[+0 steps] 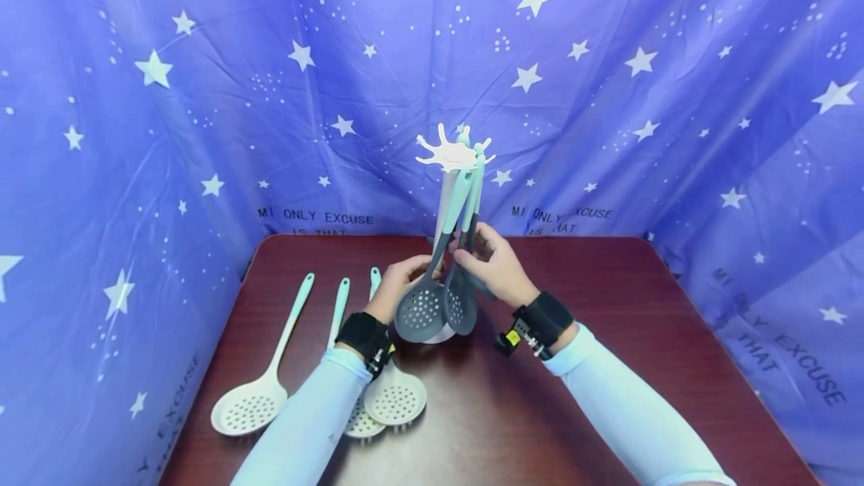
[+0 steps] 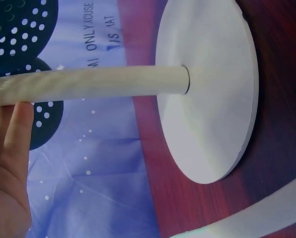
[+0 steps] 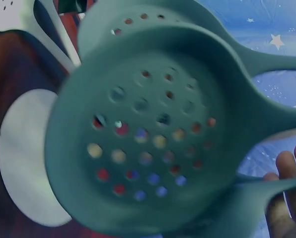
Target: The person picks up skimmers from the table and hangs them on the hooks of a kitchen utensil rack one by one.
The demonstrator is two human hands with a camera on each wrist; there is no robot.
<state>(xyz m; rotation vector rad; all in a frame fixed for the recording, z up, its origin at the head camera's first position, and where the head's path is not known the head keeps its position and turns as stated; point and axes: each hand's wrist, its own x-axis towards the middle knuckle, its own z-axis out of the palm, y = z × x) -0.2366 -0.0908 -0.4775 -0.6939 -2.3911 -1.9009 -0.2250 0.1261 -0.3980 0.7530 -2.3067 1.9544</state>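
Observation:
A white utensil stand with a pronged top rises near the table's back, its pole set in a round base. Dark grey skimmers with mint handles hang from the prongs, their perforated heads overlapping low on the stand. My left hand holds the pole, fingertips against it in the left wrist view, the head view partly blocked by a skimmer. On the right side, my right hand pinches the neck of another dark grey utensil, whose head is mostly hidden behind the nearest skimmer.
White skimmers with mint handles lie at the table's left: one stands apart, while two others overlap beside my left forearm, one of them on top. A blue star-patterned curtain surrounds the dark red table.

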